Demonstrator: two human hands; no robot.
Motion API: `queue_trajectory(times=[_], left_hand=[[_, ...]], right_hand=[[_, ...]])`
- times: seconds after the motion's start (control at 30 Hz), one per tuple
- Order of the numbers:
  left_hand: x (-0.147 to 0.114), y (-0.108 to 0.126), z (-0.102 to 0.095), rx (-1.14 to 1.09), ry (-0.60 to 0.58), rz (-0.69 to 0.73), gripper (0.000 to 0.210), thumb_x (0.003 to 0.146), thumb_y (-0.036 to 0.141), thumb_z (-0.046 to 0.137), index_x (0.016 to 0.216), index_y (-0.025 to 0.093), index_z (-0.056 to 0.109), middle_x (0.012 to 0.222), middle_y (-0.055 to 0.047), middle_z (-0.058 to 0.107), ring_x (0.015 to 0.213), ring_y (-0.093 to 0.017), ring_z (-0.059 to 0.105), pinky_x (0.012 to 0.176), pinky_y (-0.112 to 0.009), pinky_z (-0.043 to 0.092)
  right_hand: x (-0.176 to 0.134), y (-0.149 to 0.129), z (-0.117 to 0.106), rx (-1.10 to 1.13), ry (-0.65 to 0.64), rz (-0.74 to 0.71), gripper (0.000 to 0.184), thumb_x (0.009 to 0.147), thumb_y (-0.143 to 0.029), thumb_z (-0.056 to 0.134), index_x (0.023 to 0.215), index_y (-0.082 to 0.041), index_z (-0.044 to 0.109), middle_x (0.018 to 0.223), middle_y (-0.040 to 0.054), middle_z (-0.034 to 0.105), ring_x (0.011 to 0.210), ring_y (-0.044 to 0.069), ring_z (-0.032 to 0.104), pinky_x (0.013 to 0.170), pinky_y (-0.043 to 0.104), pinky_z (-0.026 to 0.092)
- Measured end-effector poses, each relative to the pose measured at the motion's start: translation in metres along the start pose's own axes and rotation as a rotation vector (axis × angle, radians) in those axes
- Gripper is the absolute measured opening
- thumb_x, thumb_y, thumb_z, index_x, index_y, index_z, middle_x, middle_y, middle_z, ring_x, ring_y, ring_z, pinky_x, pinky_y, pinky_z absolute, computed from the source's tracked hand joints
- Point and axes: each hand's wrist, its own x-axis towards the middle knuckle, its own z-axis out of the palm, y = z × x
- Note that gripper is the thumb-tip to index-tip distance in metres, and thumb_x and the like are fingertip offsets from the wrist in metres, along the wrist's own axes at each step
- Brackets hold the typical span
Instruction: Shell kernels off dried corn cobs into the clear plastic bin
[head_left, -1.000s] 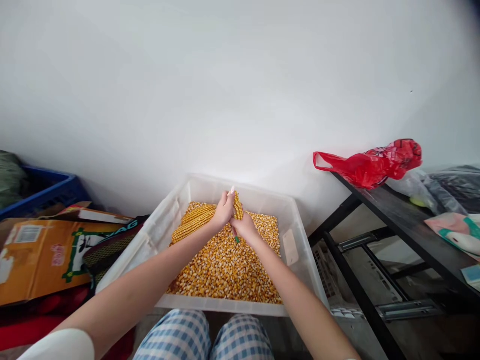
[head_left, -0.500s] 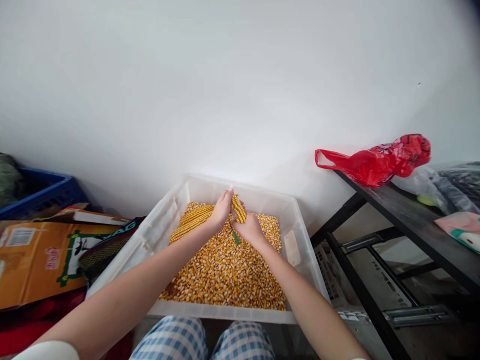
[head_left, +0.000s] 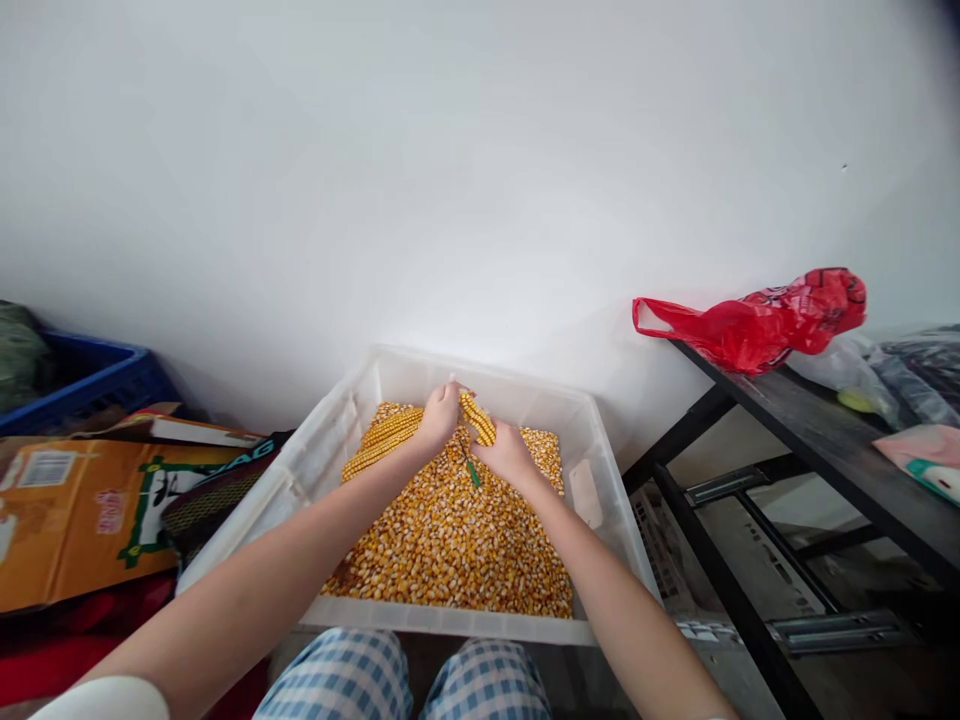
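Both my hands are over a translucent plastic bin (head_left: 577, 630) of loose corn kernels (head_left: 465, 550). A yellow corn cob (head_left: 480, 422) is tilted between them, its upper end by my left hand (head_left: 441, 414). The left fingers are closed around that end and partly hidden. My right hand (head_left: 508, 454) is wrapped round the cob's lower part. Just below the hands is a thin tool with a green handle (head_left: 473, 474); its kind I cannot make out. More whole corn cobs (head_left: 386, 440) lie on the kernels at the bin's left side, partly behind my left forearm.
To the left stand a cardboard box (head_left: 67, 520) and a blue crate (head_left: 97, 375). A black-framed shelf (head_left: 810, 430) on the right bears a red plastic bag (head_left: 765, 320). Behind the bin rises a white wall (head_left: 480, 180). My knees (head_left: 337, 675) are against the near side.
My left hand has shifted slightly left and its fingers have curled more. The right hand has moved slightly, still on the cob. The view has shifted a little.
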Motion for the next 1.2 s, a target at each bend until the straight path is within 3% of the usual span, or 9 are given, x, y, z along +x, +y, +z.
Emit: queue_trajectory(times=[0.13, 0.2, 0.27, 0.37, 0.63, 1.0, 1.13, 1.2], left_hand=[[-0.002, 0.003, -0.001, -0.064, -0.112, -0.109, 0.057, 0.072, 0.068, 0.042, 0.082, 0.015, 0.058, 0.064, -0.005, 0.062, 0.060, -0.018, 0.059, 0.055, -0.028, 0.044], [-0.002, 0.003, -0.001, -0.012, -0.151, -0.078, 0.053, 0.070, 0.066, 0.049, 0.086, 0.016, 0.056, 0.066, -0.003, 0.060, 0.061, -0.017, 0.058, 0.057, -0.027, 0.044], [-0.001, -0.001, -0.001, 0.103, -0.123, 0.025, 0.047, 0.070, 0.063, 0.054, 0.083, 0.017, 0.054, 0.064, 0.000, 0.056, 0.060, -0.015, 0.055, 0.056, -0.025, 0.042], [0.002, -0.011, -0.001, 0.238, -0.062, 0.136, 0.044, 0.076, 0.062, 0.047, 0.079, 0.018, 0.052, 0.062, 0.001, 0.053, 0.059, -0.014, 0.052, 0.055, -0.024, 0.040], [0.002, -0.021, -0.002, 0.179, 0.020, 0.155, 0.046, 0.079, 0.061, 0.041, 0.077, 0.017, 0.055, 0.063, 0.001, 0.051, 0.060, -0.014, 0.050, 0.057, -0.025, 0.040], [0.002, -0.014, 0.000, -0.021, 0.074, -0.042, 0.049, 0.079, 0.063, 0.038, 0.076, 0.016, 0.055, 0.060, -0.001, 0.052, 0.053, -0.015, 0.052, 0.045, -0.024, 0.040], [0.005, -0.009, -0.003, -0.137, -0.067, -0.200, 0.056, 0.080, 0.066, 0.029, 0.081, 0.017, 0.055, 0.065, -0.003, 0.058, 0.057, -0.017, 0.057, 0.051, -0.028, 0.046], [0.004, -0.006, -0.002, -0.097, -0.143, -0.182, 0.054, 0.077, 0.067, 0.036, 0.083, 0.017, 0.054, 0.066, -0.002, 0.058, 0.059, -0.017, 0.058, 0.055, -0.029, 0.047]], right_hand=[[0.002, 0.000, -0.002, -0.044, -0.011, 0.029, 0.019, 0.066, -0.025, 0.058, 0.083, -0.019, 0.063, 0.071, 0.0017, 0.063, 0.061, 0.014, 0.053, 0.057, 0.022, 0.036], [0.002, -0.001, -0.003, -0.075, 0.003, 0.059, 0.018, 0.066, -0.025, 0.058, 0.082, -0.018, 0.063, 0.070, 0.0022, 0.063, 0.059, 0.014, 0.052, 0.055, 0.022, 0.034], [0.003, -0.001, -0.003, -0.081, 0.005, 0.066, 0.018, 0.066, -0.026, 0.058, 0.081, -0.018, 0.063, 0.070, 0.0028, 0.063, 0.060, 0.014, 0.053, 0.055, 0.022, 0.034], [0.002, -0.001, -0.002, -0.073, -0.015, 0.051, 0.016, 0.066, -0.026, 0.058, 0.078, -0.017, 0.063, 0.070, 0.0034, 0.063, 0.062, 0.015, 0.055, 0.056, 0.022, 0.035], [0.001, -0.005, -0.005, -0.119, -0.048, 0.020, 0.018, 0.066, -0.027, 0.058, 0.079, -0.017, 0.065, 0.071, 0.0039, 0.065, 0.064, 0.015, 0.057, 0.057, 0.022, 0.036], [0.000, -0.009, -0.008, -0.209, -0.064, 0.013, 0.025, 0.064, -0.028, 0.057, 0.086, -0.018, 0.065, 0.076, 0.0035, 0.065, 0.065, 0.013, 0.055, 0.058, 0.021, 0.034], [0.003, -0.007, -0.007, -0.147, -0.070, 0.054, 0.021, 0.066, -0.027, 0.054, 0.080, -0.016, 0.064, 0.068, 0.0015, 0.061, 0.058, 0.010, 0.050, 0.055, 0.019, 0.032], [0.004, -0.006, -0.006, -0.121, -0.050, 0.108, 0.021, 0.066, -0.028, 0.053, 0.079, -0.015, 0.064, 0.066, 0.0011, 0.060, 0.056, 0.010, 0.049, 0.053, 0.019, 0.031]])
